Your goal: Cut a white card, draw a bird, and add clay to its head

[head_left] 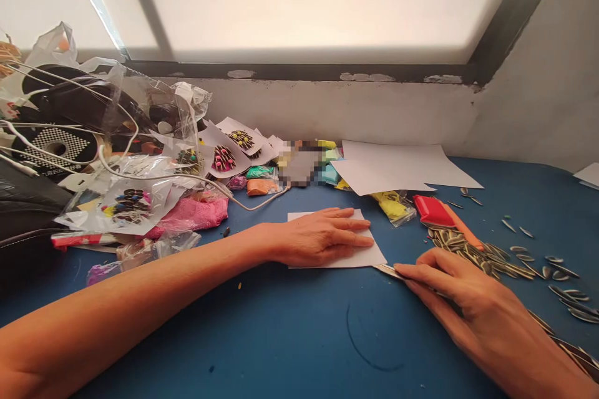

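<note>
While the left hand [322, 238] lies flat, grasping nothing, on the white paper [369, 255], the right hand [472, 299] pinches a slim pale tool [386, 271] at the paper's near right corner, long axis running leftward, contact unclear.

Strong, warm light comes from the window [318, 6] across the top of the frame, its pane washed out to a pale cream glow. The wall [350, 106] beneath, facing the camera, is duller and grayish. Small glints catch the clear plastic bags [140, 184] at left, while the lower left edge sinks into near-black. A blocky pixelated patch hides detail near the centre. Wide-angle distortion stretches the forearm [140, 308] at lower left; the middle looks fairly sharp.
</note>
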Motion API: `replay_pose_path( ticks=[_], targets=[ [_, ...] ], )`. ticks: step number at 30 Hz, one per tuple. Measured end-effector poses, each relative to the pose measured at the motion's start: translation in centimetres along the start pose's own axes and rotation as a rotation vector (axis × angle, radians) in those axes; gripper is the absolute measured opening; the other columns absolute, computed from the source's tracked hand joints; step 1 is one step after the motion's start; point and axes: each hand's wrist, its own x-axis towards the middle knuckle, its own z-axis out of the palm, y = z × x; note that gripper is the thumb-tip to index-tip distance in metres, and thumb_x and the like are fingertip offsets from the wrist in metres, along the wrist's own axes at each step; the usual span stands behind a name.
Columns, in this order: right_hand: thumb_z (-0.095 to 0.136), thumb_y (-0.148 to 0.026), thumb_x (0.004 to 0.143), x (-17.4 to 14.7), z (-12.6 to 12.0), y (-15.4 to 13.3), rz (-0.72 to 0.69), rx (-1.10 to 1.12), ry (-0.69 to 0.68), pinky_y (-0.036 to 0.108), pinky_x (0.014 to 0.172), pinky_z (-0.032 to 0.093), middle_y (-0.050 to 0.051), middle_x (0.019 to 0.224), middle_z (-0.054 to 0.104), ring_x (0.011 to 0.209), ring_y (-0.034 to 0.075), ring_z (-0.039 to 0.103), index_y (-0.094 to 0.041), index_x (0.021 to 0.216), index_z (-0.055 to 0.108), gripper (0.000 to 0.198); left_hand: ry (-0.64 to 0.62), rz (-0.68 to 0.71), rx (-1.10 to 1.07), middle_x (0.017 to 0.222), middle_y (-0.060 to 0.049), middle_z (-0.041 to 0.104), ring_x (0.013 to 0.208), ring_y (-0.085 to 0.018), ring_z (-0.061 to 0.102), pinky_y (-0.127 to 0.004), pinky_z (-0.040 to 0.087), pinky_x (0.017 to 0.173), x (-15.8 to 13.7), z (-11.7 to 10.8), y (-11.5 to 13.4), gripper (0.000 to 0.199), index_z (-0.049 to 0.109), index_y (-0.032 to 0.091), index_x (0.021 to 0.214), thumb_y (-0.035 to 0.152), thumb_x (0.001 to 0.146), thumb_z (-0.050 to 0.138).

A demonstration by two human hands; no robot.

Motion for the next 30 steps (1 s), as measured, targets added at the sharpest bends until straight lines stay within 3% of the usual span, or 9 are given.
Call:
replay_pose_path(
  ticks=[5,12,17,23,30],
  targets=[
    [0.046,-0.044,0.099,-0.2,0.0,0.6,-0.008,-0.005,-0.032,0.021,0.058,0.051,-0.001,0.08,0.06,0.065,0.011,0.062,-0.031,0.106,0.072,0.03,0.043,-0.056,0.012,0.161,-0.003,0.027,0.152,-0.024,0.011,-0.046,0.01,0.123,0.4,0.7,1.0,0.046,0.042,0.026,0.148,0.036,0.105,0.029],
    [0.046,-0.044,0.099,-0.4,-0.1,1.0,0.006,0.045,-0.064,0.021,0.055,0.051,-0.001,0.078,0.06,0.062,0.011,0.061,-0.031,0.102,0.074,0.03,-0.039,0.05,0.059,0.162,-0.002,0.022,0.152,-0.021,0.006,-0.04,0.006,0.124,0.2,0.3,0.9,0.05,0.038,0.025,0.151,0.041,0.105,0.025],
    [0.048,-0.045,0.097,-0.6,-0.2,1.3,0.014,0.066,-0.065,0.02,0.053,0.051,0.0,0.076,0.061,0.061,0.012,0.062,-0.033,0.104,0.074,0.03,-0.039,0.034,0.042,0.163,-0.001,0.022,0.152,-0.023,0.005,-0.045,0.006,0.124,0.2,0.6,0.8,0.05,0.038,0.028,0.151,0.042,0.105,0.023],
    [0.047,-0.051,0.096,-0.8,0.0,1.1,0.053,0.098,-0.061,0.023,0.054,0.051,0.003,0.077,0.062,0.062,0.015,0.062,-0.029,0.089,0.075,0.037,-0.027,0.037,0.043,0.162,0.0,0.023,0.152,-0.024,0.007,-0.046,0.008,0.123,0.2,0.6,0.8,0.049,0.04,0.03,0.149,0.042,0.105,0.023],
    [0.045,-0.048,0.098,-0.8,0.0,0.5,0.013,0.078,-0.046,0.02,0.052,0.05,0.002,0.075,0.061,0.059,0.013,0.061,-0.028,0.088,0.074,0.037,-0.035,0.05,0.08,0.162,-0.002,0.022,0.152,-0.023,0.007,-0.044,0.008,0.124,0.2,0.6,0.8,0.049,0.04,0.028,0.15,0.04,0.105,0.023]
  ],
)
